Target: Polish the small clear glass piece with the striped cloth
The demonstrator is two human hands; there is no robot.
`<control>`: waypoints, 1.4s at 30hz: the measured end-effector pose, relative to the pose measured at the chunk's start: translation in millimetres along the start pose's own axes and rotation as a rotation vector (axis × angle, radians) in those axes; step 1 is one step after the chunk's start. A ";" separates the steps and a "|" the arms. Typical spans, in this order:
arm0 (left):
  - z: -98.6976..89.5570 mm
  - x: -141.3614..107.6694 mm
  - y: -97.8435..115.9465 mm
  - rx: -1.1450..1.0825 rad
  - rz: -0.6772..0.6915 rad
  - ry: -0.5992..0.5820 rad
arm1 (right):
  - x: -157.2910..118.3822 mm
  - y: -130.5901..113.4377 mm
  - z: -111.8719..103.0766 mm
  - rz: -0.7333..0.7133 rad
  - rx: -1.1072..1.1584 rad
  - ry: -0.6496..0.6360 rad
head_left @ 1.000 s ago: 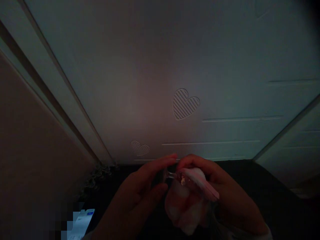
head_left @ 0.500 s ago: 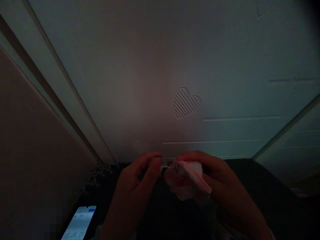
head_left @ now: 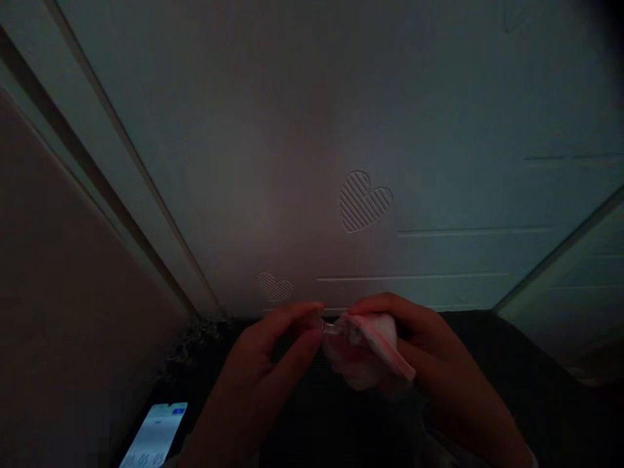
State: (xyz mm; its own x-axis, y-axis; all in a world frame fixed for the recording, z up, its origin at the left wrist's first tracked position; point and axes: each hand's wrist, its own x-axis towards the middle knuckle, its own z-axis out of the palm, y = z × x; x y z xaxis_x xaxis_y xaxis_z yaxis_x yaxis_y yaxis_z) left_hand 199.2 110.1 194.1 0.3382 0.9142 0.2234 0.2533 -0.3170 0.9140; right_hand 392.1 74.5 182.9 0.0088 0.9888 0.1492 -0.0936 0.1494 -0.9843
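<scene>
In dim light, my left hand (head_left: pixel 275 361) pinches a small clear object (head_left: pixel 332 329) between thumb and fingertips. The object looks glassy, and its exact kind is too dark to tell. Its right end meets a crumpled pink and white cloth (head_left: pixel 365 354). My right hand (head_left: pixel 422 344) is closed on this cloth, which hangs below the fingers. Both hands are close together at the lower middle of the view, above a dark surface (head_left: pixel 336 422).
A lit phone (head_left: pixel 155 434) lies at the lower left. Small clear objects (head_left: pixel 188 341) cluster along the left edge of the dark surface. Behind stands a pale panel (head_left: pixel 292 143) with embossed hearts and lines; a brownish wall (head_left: pixel 63 292) is at left.
My left fingertips have shifted slightly right, and more of the clear object shows between the hands. The right hand and cloth have barely moved.
</scene>
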 end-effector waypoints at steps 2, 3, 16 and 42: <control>-1.5 -2.1 -4.0 0.021 0.034 -0.015 | 0.8 1.8 -0.4 0.028 0.021 0.000; -2.2 -3.3 -5.6 0.030 0.053 -0.025 | 1.0 2.5 -0.9 0.027 0.019 0.003; 0.0 -3.9 -8.2 0.110 0.249 -0.050 | 3.7 6.9 -2.5 -0.032 0.073 -0.098; 1.1 -4.9 -5.9 0.094 0.303 -0.061 | 2.9 -1.6 6.6 -0.014 0.005 -0.122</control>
State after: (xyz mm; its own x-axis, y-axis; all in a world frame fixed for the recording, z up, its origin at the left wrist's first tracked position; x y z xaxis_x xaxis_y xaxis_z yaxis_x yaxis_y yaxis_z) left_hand 197.1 107.3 187.2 0.4639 0.7585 0.4576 0.2143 -0.5973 0.7729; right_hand 385.7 77.1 185.6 -0.1109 0.9786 0.1733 -0.0991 0.1626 -0.9817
